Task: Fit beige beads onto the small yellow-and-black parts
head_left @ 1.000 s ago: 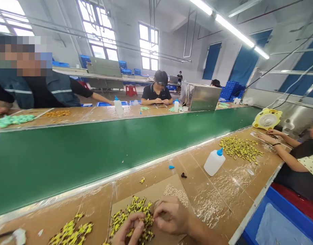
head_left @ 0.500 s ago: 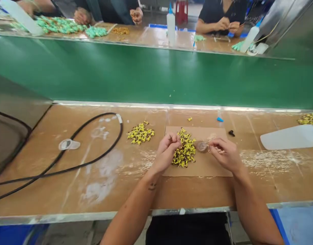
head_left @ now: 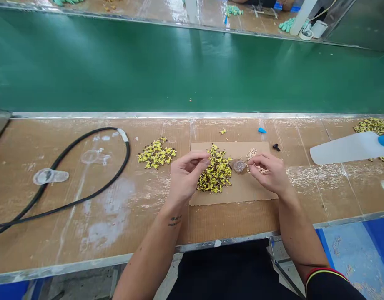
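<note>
My left hand (head_left: 187,177) is closed in a pinch at the left edge of a heap of small yellow and dark pieces (head_left: 217,173). Whatever sits between its fingertips is too small to make out. On the other side, my right hand (head_left: 269,173) pinches with thumb and forefinger beside a small round clear dish (head_left: 239,166); what it grips is also too tiny to name. Pale bead-like bits (head_left: 252,153) lie just behind and under the right fingers. Heap, dish and bits all rest on a flat cardboard sheet (head_left: 235,196).
Leftward are a second yellow pile (head_left: 156,154), a looped black cable (head_left: 98,193) and a clear plastic scoop-like piece (head_left: 51,176). A white bottle (head_left: 345,148) lies on the right, near a blue cap (head_left: 262,130) and a small black part (head_left: 276,147). A green belt (head_left: 166,71) runs behind.
The view has swung from the far side of the room down onto my bench. Both hands stay close to the heap and the dish, fingers pinched.
</note>
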Tool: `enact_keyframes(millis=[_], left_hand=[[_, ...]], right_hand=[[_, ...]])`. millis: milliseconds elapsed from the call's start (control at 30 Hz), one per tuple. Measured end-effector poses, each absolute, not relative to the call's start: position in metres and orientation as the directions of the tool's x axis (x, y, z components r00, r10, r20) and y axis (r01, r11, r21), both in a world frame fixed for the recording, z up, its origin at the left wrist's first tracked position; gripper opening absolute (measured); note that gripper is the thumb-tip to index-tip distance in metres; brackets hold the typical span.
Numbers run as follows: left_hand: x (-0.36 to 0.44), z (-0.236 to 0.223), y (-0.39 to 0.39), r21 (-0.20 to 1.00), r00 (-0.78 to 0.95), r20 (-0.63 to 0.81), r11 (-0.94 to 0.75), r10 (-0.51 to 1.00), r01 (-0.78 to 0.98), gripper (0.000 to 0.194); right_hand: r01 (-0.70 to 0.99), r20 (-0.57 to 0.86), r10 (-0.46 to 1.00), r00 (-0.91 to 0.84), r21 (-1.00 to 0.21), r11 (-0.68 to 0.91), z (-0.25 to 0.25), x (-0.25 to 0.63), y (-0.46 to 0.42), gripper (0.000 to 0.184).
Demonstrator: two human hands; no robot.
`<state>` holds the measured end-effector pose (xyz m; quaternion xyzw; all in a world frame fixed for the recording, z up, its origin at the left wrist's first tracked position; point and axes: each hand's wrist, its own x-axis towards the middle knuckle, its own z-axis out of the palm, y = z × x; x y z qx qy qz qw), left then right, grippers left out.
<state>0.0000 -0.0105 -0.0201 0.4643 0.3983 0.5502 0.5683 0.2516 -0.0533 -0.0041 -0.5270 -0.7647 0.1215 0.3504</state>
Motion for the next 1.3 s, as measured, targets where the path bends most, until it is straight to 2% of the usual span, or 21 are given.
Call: enact_keyframes(millis=[100, 167, 300, 467, 733, 1000, 1167, 1300], left_hand=[[0.003, -0.023, -0.011, 0.963, 0.048, 0.037, -0.023, 0.998, -0.268, 0.03], [0.005, -0.024, -0.012, 0.967, 0.031, 0.025, -0.017, 0.999, -0.253, 0.035], [0.009, -0.02, -0.013, 0.978, 0.039, 0.011, -0.003, 0.999, -0.209, 0.026], [0.009, -0.013, -0.015, 0.974, 0.072, -0.025, 0.041, 0.997, -0.221, 0.027], [0.009, -0.013, -0.014, 0.978, 0.082, -0.043, 0.058, 0.996, -0.199, 0.034], [0.011, -0.014, -0.014, 0.976, 0.081, -0.009, 0.026, 0.997, -0.215, 0.023], [0.011, -0.015, -0.014, 0.974, 0.077, -0.016, 0.033, 0.997, -0.224, 0.024], [0.011, -0.017, -0.014, 0.978, 0.087, -0.028, 0.046, 0.996, -0.205, 0.017]], right_hand=[[0.717, 0.371, 0.895, -0.246, -0.552, 0.425, -0.005, 0.252, -0.053, 0.015], [0.727, 0.353, 0.9, -0.256, -0.543, 0.42, -0.007, 0.252, -0.053, 0.016], [0.761, 0.319, 0.91, -0.264, -0.511, 0.4, -0.01, 0.254, -0.053, 0.016], [0.789, 0.302, 0.914, -0.272, -0.474, 0.391, -0.014, 0.255, -0.053, 0.018], [0.801, 0.273, 0.928, -0.255, -0.477, 0.361, -0.013, 0.254, -0.052, 0.016], [0.816, 0.286, 0.92, -0.269, -0.439, 0.375, -0.016, 0.254, -0.052, 0.017], [0.82, 0.254, 0.935, -0.246, -0.46, 0.34, -0.016, 0.254, -0.052, 0.016], [0.82, 0.256, 0.936, -0.24, -0.462, 0.337, -0.016, 0.253, -0.052, 0.016]])
